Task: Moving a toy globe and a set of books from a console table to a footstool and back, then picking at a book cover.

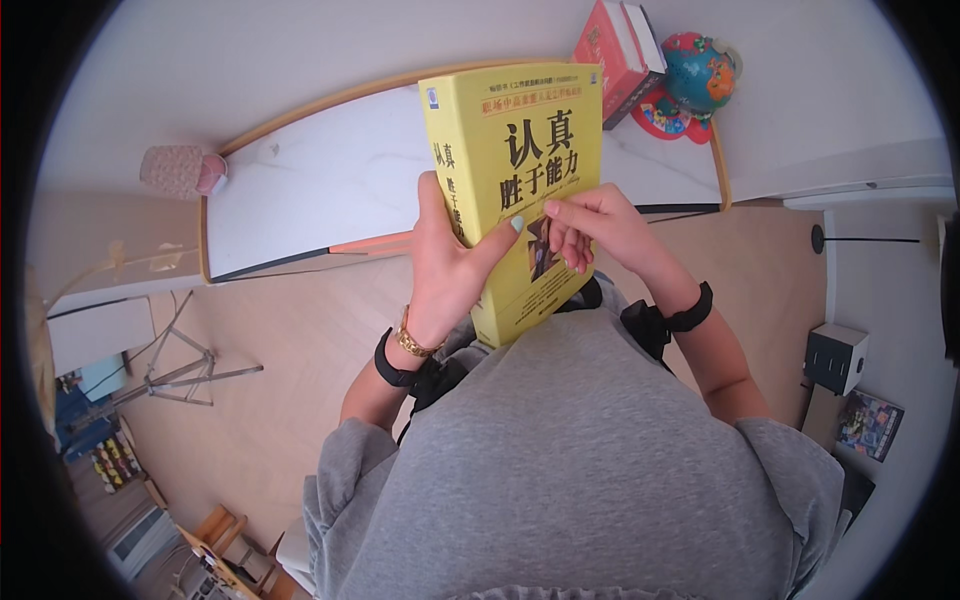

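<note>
A thick yellow paperback book (480,142) is upright in front of my chest, its front cover and spine facing me. Both bear large dark printed characters. My left hand (457,247) grips it at the lower spine, thumb over the front cover and fingers behind the spine side. A gold watch and a black strap circle that wrist. My right hand (589,225) is in front of the cover's lower half, with the thumb stretched out and the other fingers loosely curled. Whether its fingertips press on the cover cannot be made out. That wrist wears a black strap too.
Beyond the book runs a white marbled tabletop (315,172) with a wooden rim. Red and black thick books (619,60) stand at its right, beside a toy globe (697,75). A pink knitted object (176,169) lies at the left end. A metal folding stand (187,367) occupies the left floor.
</note>
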`<action>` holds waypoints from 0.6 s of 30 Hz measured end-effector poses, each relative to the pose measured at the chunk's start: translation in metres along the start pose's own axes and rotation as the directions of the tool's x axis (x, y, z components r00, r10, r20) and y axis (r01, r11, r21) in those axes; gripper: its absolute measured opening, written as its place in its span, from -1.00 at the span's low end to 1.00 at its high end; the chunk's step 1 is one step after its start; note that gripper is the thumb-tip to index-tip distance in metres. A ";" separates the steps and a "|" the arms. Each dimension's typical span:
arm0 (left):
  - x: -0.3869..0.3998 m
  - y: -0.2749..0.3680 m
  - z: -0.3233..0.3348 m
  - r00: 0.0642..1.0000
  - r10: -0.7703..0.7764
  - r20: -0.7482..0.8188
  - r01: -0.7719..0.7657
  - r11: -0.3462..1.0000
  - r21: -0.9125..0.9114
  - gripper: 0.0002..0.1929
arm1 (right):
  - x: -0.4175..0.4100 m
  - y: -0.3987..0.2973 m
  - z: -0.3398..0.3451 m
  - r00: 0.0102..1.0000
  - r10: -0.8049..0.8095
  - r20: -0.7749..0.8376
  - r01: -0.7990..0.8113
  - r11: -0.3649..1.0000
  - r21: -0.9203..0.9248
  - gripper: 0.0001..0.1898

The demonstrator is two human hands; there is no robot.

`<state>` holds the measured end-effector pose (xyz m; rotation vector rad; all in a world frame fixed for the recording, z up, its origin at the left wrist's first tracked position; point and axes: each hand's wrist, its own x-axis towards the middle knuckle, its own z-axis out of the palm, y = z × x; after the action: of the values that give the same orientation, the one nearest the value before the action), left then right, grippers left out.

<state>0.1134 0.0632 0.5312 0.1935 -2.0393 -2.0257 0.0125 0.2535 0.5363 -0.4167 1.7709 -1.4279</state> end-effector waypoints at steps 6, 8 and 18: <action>-0.002 0.000 0.005 0.999 0.031 -0.030 -0.030 0.999 0.011 -0.55 | 0.001 0.004 0.001 0.999 0.027 -0.045 -0.023 0.996 0.090 -0.55; -0.002 0.000 0.006 0.999 0.030 -0.022 -0.029 0.999 0.031 -0.55 | 0.000 0.001 0.004 0.997 0.025 -0.074 -0.016 0.992 0.129 -0.58; -0.004 0.002 0.014 0.998 0.066 0.008 -0.066 0.987 0.148 -0.52 | 0.008 -0.011 -0.009 0.980 0.199 -0.024 -0.194 0.969 0.153 -0.67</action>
<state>0.1135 0.0782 0.5330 0.1491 -2.1692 -1.8377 -0.0015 0.2511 0.5438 -0.1305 1.6705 -1.4234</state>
